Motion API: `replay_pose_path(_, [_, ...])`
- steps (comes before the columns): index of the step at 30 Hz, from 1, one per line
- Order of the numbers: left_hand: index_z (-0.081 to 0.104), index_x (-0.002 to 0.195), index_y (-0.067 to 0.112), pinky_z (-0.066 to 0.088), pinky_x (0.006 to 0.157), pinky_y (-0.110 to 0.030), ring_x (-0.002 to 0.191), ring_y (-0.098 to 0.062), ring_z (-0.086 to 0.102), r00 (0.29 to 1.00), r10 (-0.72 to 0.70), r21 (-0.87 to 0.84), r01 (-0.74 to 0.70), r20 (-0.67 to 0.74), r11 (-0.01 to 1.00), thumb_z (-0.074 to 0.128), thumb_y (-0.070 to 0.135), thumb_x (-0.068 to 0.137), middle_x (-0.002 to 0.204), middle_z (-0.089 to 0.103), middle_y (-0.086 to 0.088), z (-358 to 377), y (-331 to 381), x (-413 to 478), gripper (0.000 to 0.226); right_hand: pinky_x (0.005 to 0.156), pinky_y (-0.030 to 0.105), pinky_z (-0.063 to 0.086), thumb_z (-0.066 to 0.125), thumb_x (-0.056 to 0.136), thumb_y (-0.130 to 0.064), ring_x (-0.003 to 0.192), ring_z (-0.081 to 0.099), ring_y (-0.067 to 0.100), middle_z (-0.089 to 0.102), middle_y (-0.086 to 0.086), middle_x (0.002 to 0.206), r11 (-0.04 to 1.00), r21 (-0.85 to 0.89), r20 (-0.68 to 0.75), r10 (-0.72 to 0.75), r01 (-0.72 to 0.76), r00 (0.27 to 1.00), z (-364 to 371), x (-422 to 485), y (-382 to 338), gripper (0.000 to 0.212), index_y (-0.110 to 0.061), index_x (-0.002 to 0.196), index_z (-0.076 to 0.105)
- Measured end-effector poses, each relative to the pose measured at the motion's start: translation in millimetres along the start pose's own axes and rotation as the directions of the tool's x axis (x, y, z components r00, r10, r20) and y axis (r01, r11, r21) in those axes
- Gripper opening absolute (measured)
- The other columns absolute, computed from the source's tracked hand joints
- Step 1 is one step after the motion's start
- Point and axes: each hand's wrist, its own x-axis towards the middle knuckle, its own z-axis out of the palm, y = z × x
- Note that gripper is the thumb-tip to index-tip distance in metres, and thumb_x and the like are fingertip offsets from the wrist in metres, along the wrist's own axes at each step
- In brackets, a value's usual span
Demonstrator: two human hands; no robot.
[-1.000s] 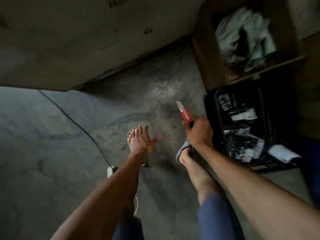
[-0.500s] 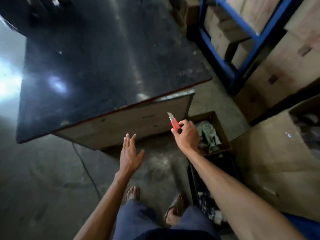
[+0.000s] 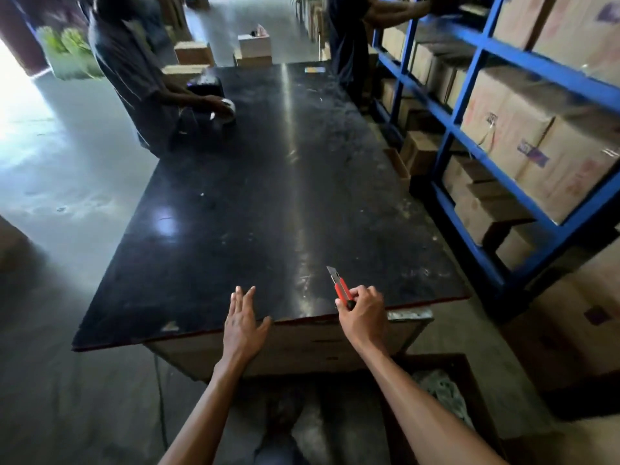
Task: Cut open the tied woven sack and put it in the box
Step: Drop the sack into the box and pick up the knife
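Standing up from the floor, we now look across the table top where a second ago we saw only concrete and our own feet.

Nearest: the box (image 3: 469, 380) on the floor, low right, beside our right forearm. It holds pale crumpled material (image 3: 443, 391), which may be woven sacking; too dim to say. Since a second ago it has slid from the upper right of the view to the bottom edge.

Next: left hand (image 3: 243, 322), fingers spread and straight, holding nothing, over the near edge of the table (image 3: 235, 203). We cannot tell whether the palm touches the edge.

Next: right hand (image 3: 364, 312), fingers curled tight around the red handle of the utility knife (image 3: 340, 285), blade extended and pointing up and away over the table. The grip and the bared blade are as they were in both earlier views.

Beyond: a dark, glossy table top, scuffed, bare along our end.

Right: blue shelving (image 3: 469, 129) stacked with cartons.

Far: two other people, one at the table's left side, one at the shelving.

Tied sack: none in view on the table or floor. We judge that the next sack must be fetched before any cutting, and the open blade wants care while we move.
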Motion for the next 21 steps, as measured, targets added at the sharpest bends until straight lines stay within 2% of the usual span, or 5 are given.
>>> replay_pose_path(5, [0.025,0.161,0.012,0.018,0.127,-0.038,0.160,-0.030,0.007,1.000,-0.012,0.027,0.012,0.006,1.000,0.064,0.025,0.096,0.171,0.011,-0.017,4,-32,96,0.076,0.078,0.040,0.053,0.081,0.077,-0.026,0.094,0.063,0.033,0.066,0.011,0.092,0.999,-0.037,0.018,0.041,-0.040,0.999,77,66,-33,0.023,-0.010,0.084,0.067])
replay_pose_path(11, [0.017,0.163,0.014,0.018,0.127,-0.040,0.160,-0.029,0.000,0.987,-0.067,0.130,0.048,0.147,0.990,0.060,0.031,0.097,0.172,0.002,-0.015,15,-57,185,0.080,0.074,0.040,0.054,0.081,0.076,-0.029,0.094,0.063,0.031,0.065,0.007,0.094,0.980,-0.110,0.069,0.174,-0.166,0.982,149,121,-63,0.024,-0.015,0.083,0.063])
replay_pose_path(16, [0.004,0.164,0.017,0.007,0.129,-0.047,0.158,-0.029,-0.015,0.960,-0.095,0.214,0.037,0.264,0.976,0.055,0.039,0.098,0.171,-0.013,-0.015,38,-74,234,0.086,0.077,0.039,0.052,0.082,0.077,-0.027,0.095,0.062,0.031,0.063,0.008,0.097,0.951,-0.184,0.116,0.273,-0.249,0.955,199,159,-65,0.025,-0.015,0.085,0.062])
replay_pose_path(21, [0.000,0.165,0.017,0.002,0.130,-0.049,0.157,-0.028,-0.019,0.963,-0.105,0.245,0.042,0.248,0.969,0.041,0.042,0.104,0.170,-0.018,-0.014,70,-88,275,0.077,0.077,0.036,0.050,0.084,0.077,-0.031,0.096,0.063,0.029,0.064,0.007,0.100,0.924,-0.216,0.135,0.350,-0.317,0.927,239,192,-55,0.028,-0.015,0.089,0.065])
